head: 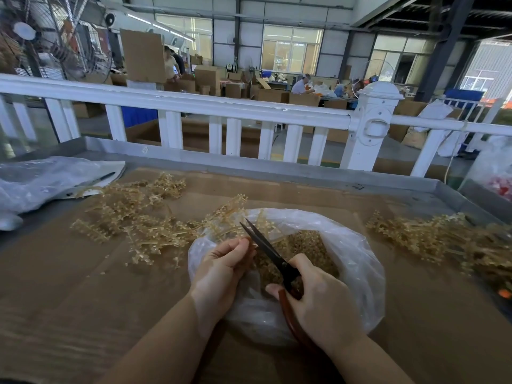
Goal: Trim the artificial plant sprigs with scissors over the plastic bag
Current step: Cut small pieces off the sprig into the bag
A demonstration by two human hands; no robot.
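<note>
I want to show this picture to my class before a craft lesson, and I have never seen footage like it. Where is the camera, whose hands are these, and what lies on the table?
The camera sits on the worker's head, looking forward and down, so these are the worker's own bare hands; there is no machine. The right hand grips scissors with the blades open. The left hand pinches a tan plastic sprig at the blades. Both are over an open clear plastic bag holding cut pieces. More sprigs lie in a left pile and a right pile on brown cardboard. A white fence stands behind.
</note>
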